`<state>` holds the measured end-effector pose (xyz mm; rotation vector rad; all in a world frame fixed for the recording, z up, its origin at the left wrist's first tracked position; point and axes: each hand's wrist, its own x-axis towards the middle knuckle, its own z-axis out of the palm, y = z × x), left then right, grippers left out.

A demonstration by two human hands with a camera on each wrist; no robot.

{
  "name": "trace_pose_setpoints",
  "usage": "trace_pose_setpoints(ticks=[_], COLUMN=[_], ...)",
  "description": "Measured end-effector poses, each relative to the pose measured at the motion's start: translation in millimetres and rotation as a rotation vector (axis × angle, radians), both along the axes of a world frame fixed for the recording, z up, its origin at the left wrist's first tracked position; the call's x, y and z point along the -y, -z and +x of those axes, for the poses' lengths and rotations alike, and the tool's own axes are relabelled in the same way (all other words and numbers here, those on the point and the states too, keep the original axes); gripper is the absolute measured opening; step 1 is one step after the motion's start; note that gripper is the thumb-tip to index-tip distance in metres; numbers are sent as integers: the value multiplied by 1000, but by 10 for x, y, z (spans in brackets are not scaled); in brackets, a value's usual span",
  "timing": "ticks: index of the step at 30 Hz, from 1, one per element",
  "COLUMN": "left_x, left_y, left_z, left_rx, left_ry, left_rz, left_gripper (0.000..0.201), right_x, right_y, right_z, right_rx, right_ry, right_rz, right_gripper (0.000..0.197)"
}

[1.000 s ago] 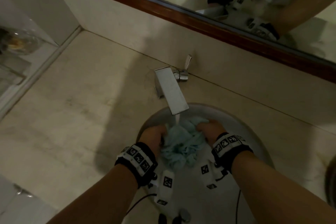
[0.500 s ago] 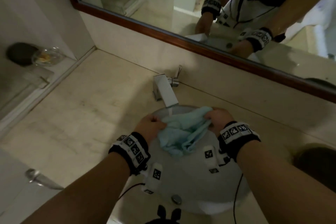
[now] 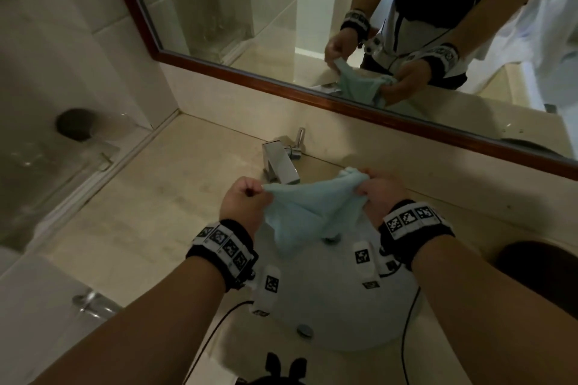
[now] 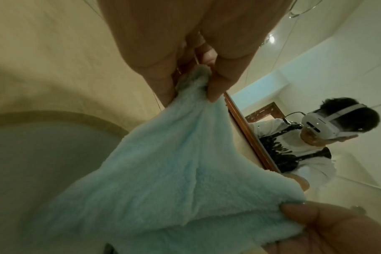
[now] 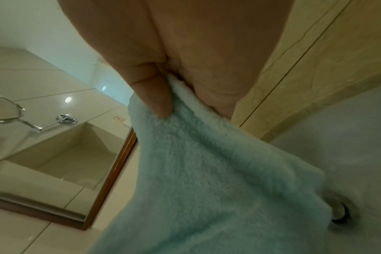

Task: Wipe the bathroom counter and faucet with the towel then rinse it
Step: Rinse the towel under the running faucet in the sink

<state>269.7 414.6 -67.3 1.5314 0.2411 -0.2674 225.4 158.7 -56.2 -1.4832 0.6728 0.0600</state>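
Towel point(image 3: 308, 208) stretched between both hands above the sink point(image 3: 341, 316).

Mirror point(image 3: 237, 6), wall-mounted, dark red-brown wooden frame point(image 3: 312, 94), standing above a low beige stone backsplash point(image 3: 250, 109); it reflects pale wall tiles and a glass partition. Left wall point(image 3: 47, 40) of large pale glossy tiles, carrying a dark round fitting point(image 3: 75, 123) and a chrome bracket point(image 5: 64, 118) with a folding arm that holds a round glass-like disc point(image 5: 2, 110). Light dim and warm, with small round ceiling lamps showing as bright spots point(image 5: 68, 99) on the tiles.
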Motion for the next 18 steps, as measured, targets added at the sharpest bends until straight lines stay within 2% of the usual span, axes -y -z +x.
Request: trace_pose_setpoints(ticks=[5, 8, 9, 10, 13, 14, 16, 18], left_x=[-117, -166, -188, -211, -248, -252, -259, -231], left_y=[116, 174, 189, 226, 274, 299, 346, 331], left_z=[53, 176, 236, 301, 381, 390, 407, 412], left_rx=[-17, -32, -42, -50, -102, -129, -214, -313], left_ry=[-35, -42, -28, -4, 42, 69, 110, 106], left_rz=[82, 253, 343, 407, 447, 441, 352, 179], left_gripper=[28, 12, 10, 16, 15, 13, 9, 10], right_x=[-114, -220, -291, -346, -595, -649, -719, -798], right_y=[110, 281, 345, 407, 409, 389, 385, 444], right_z=[6, 82, 132, 166, 261, 287, 403, 485], right_rx=[-8, -97, -166, -256, -437, -428, -470, -500], right_ry=[46, -10, -52, -84, -216, -257, -105, -68], right_rz=[165, 33, 6, -39, -245, -257, 7, 134], right_gripper=[44, 32, 31, 32, 45, 44, 23, 15])
